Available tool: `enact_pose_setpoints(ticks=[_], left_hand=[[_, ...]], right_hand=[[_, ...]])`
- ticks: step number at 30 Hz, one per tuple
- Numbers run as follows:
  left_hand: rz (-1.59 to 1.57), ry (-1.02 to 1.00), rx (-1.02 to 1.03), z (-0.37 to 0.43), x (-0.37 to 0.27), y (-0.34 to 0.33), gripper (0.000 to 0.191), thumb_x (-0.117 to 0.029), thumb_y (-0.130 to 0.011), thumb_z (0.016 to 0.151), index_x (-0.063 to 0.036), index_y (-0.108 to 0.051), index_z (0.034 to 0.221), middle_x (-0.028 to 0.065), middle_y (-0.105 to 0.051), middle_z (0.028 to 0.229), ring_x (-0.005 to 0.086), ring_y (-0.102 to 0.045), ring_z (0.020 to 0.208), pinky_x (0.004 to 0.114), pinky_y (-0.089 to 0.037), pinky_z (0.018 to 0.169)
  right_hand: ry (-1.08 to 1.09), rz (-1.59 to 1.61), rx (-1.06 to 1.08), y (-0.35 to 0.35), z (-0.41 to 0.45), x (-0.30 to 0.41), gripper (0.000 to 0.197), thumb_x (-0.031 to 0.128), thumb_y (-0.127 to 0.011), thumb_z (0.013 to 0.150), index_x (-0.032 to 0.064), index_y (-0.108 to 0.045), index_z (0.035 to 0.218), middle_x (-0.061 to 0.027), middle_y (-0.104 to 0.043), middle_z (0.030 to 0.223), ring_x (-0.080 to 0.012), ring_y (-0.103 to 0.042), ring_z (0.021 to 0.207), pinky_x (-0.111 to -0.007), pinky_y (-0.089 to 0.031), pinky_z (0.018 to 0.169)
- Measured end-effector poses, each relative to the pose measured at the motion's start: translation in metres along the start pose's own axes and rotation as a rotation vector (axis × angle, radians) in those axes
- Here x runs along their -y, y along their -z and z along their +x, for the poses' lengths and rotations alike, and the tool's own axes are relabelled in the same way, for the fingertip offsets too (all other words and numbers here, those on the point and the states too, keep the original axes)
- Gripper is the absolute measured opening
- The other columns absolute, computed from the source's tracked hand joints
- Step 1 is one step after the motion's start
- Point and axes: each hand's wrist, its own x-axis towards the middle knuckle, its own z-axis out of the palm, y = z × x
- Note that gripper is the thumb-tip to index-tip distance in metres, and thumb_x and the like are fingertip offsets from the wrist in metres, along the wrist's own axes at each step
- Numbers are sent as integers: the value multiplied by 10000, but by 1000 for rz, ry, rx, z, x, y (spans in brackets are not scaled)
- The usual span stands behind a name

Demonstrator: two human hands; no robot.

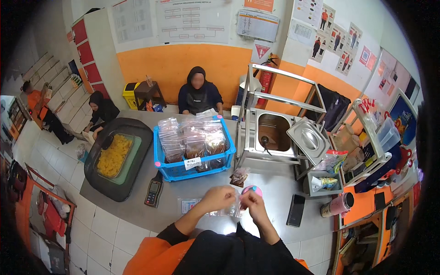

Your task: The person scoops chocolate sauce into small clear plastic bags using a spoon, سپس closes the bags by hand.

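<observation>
Close together over the steel table (275, 187), my left hand (220, 198) and my right hand (252, 202) pinch a clear zip-lock plastic bag (232, 206) between them. Other flat clear bags lie beneath, beside a printed card (189, 206). Just beyond my hands a small bag of dark brown contents (239, 177) rests on the table, near a round pink object (255, 190) with a blue top. Behind them stands a blue plastic basket (196, 172) packed with filled zip-lock bags (196, 142), a handwritten label on its front.
At left, a black insulated container (137, 172) holds a pan of yellow food (115, 156); a handheld meter (153, 192) lies beside it. A steel frame with a food pan (274, 132) stands back right. A phone (295, 210) and pink tumbler (337, 205) are at right. A person (199, 92) sits opposite.
</observation>
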Motion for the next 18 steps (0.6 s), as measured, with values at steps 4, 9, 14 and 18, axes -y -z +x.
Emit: enact_pose_setpoints(ticks=[4, 9, 14, 18], left_hand=[[158, 31, -52, 2, -20, 17, 237, -314, -650, 837, -102, -652, 943, 107, -642, 831, 313, -630, 761, 398, -492, 662], [173, -182, -211, 7, -48, 21, 545, -359, -764, 740, -109, -587, 1191, 108, -590, 1215, 321, -557, 1136, 450, -435, 959], [388, -306, -168, 27, -54, 19, 745, -391, -794, 700, -87, -499, 1313, 113, -415, 1424, 340, -339, 1370, 543, -225, 1139], [465, -346, -152, 35, -60, 23, 735, -335, -815, 667, -119, -506, 1298, 90, -415, 1436, 334, -352, 1369, 561, -199, 1149]], right_hand=[[204, -313, -263, -4, 7, 10, 153, 120, -675, 901, 36, -563, 839, -29, -596, 722, -120, -644, 649, -262, -497, 564], [274, -277, -302, 0, 5, 33, 222, 29, -710, 831, 0, -512, 925, -109, -609, 939, -176, -700, 677, -293, -548, 573], [446, -690, -135, 9, -1, 61, 387, -42, -755, 748, 39, -702, 1123, -115, -603, 1227, -179, -695, 711, -276, -571, 621], [385, -812, -186, 0, -7, 93, 343, -1, -773, 747, 29, -702, 1081, -117, -599, 1149, -172, -665, 684, -277, -552, 620]])
